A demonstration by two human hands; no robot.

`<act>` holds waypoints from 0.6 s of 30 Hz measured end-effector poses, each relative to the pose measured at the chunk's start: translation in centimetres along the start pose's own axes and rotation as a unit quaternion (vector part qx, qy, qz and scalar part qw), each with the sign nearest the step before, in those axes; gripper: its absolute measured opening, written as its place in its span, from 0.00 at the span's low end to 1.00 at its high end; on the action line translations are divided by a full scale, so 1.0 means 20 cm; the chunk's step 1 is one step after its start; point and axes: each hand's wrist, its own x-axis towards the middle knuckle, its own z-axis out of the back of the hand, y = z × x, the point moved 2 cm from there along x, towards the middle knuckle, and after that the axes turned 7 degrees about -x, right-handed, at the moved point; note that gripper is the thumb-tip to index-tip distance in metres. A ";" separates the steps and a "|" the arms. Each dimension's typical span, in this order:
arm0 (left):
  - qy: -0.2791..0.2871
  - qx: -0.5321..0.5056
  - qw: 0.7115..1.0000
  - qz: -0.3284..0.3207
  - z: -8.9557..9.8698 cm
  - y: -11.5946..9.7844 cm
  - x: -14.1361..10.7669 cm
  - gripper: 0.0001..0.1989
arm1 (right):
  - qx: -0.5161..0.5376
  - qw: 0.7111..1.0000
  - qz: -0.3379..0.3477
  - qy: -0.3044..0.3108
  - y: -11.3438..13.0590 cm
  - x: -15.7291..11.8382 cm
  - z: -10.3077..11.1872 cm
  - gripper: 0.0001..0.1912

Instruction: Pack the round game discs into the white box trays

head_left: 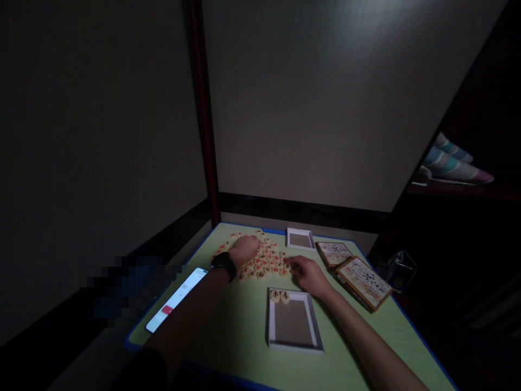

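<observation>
Many round Chinese chess pieces [266,262] with red and dark characters lie close together on the green table. Over the left part of this group rests my left hand [245,248], palm down and fingers low among the pieces; a dark watch is on its wrist. At the group's right edge, my right hand [306,272] has its fingers curled, with thumb and forefinger closed about a piece there. Nearer to me is a shallow white box tray [317,326]; two chess pieces [280,296] with dark characters sit side by side in its far left corner.
A second shallow white tray [300,230] stands at the table's far edge. Two printed box lids [364,282] lie on the right, one partly against the other. A lit phone [177,300] lies at the left edge, beside my left forearm. Walls rise behind the table [228,347].
</observation>
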 end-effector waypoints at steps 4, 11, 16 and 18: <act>-0.004 -0.004 1.000 0.001 0.00 0.02 -0.01 0.10 | 0.002 1.000 0.002 0.003 0.00 0.00 0.00 0.22; -0.008 -0.020 1.000 -0.006 -0.01 0.04 -0.03 0.09 | -0.009 1.000 -0.005 0.005 0.00 0.00 0.00 0.20; -0.008 -0.036 0.999 -0.010 -0.03 0.04 -0.01 0.08 | -0.009 1.000 -0.009 0.003 0.01 0.00 0.00 0.19; -0.010 -0.041 0.999 -0.010 -0.02 0.04 -0.01 0.09 | -0.004 1.000 -0.006 0.001 0.01 0.00 0.01 0.20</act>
